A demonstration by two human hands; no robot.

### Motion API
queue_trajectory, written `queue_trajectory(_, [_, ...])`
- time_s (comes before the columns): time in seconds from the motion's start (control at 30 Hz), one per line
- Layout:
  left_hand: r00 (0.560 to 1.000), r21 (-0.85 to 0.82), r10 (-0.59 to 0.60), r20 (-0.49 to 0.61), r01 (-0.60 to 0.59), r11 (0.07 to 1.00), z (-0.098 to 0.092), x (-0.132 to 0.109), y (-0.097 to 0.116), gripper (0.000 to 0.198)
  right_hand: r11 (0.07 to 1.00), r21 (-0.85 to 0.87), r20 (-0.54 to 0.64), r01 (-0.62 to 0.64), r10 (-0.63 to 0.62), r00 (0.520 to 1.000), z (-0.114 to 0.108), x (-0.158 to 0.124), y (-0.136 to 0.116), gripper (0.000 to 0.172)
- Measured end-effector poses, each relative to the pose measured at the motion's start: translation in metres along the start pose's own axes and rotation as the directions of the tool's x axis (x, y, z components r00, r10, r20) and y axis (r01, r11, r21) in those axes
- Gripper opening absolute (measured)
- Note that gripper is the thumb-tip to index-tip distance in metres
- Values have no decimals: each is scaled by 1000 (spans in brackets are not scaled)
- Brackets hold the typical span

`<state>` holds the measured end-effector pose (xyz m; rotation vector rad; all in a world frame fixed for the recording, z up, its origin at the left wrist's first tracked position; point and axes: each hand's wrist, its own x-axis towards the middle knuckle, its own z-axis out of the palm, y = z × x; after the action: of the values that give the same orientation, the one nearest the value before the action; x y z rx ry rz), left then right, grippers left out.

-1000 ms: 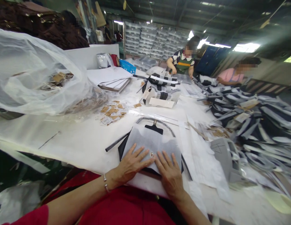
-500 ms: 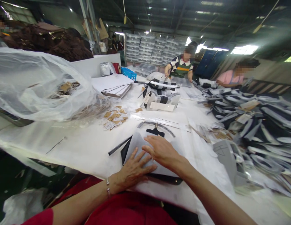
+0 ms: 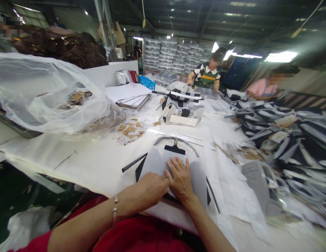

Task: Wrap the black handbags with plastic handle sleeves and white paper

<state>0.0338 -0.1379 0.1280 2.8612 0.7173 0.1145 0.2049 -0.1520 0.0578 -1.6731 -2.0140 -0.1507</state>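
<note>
Sheeted Bag Pinned Crosswise Beneath Two Hands

A dark bag (image 3: 139,169), mostly covered by a pale grey sheet (image 3: 156,159), is laid flat at the near edge of a white counter (image 3: 94,157), directly below and ahead of the hands. Its longer side appears to be set left to right, across the line of the forearms, with the right end angled slightly toward the body. At the far side, a black tab (image 3: 174,150) is left uncovered, framed by an arched handle (image 3: 163,138); a dark strap (image 3: 133,163) is stretched out at the left.

The right hand (image 3: 180,177) is spread open on the sheet, right of its middle, its fingertips pointed at the tab, to which it is the nearer of the two. The left hand (image 3: 153,187) is placed lower, by the near edge, with its fingers curled under; whether anything is gripped there cannot be told. The thumb sides are brought together, touching or nearly so.

Farther out, brown tags (image 3: 130,130) are scattered beyond the strap, a wrapped bag (image 3: 182,112) is stood past the handle, and a heap of black-and-grey goods (image 3: 291,136) is piled at the right.
</note>
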Motion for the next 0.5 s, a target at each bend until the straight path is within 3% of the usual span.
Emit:
queue_trajectory(0.1, [1000, 86, 5, -10, -5, 996, -42, 56, 10, 18, 1000, 1, -31, 3, -3, 1000, 1, -1, 0, 34])
queue_trajectory(0.2, [986, 33, -61, -154, 67, 997, -42, 95, 0, 15, 1000, -18, -70, -9, 8, 998, 5, -6, 5, 37])
queue_trajectory(0.23, [967, 17, -107, -230, 114, 993, -33, 99, -7, 16, 999, -30, -81, -11, 9, 997, 8, -8, 9, 37])
queue_trajectory(0.43, [907, 61, -224, -357, 262, 963, 52, 86, -62, 13, 991, -133, -166, -27, 4, 986, 45, -8, 46, 32])
queue_trajectory(0.5, [909, 35, -198, -366, 226, 973, 75, 87, -71, 11, 988, -153, -158, -21, -3, 987, 45, -5, 51, 33])
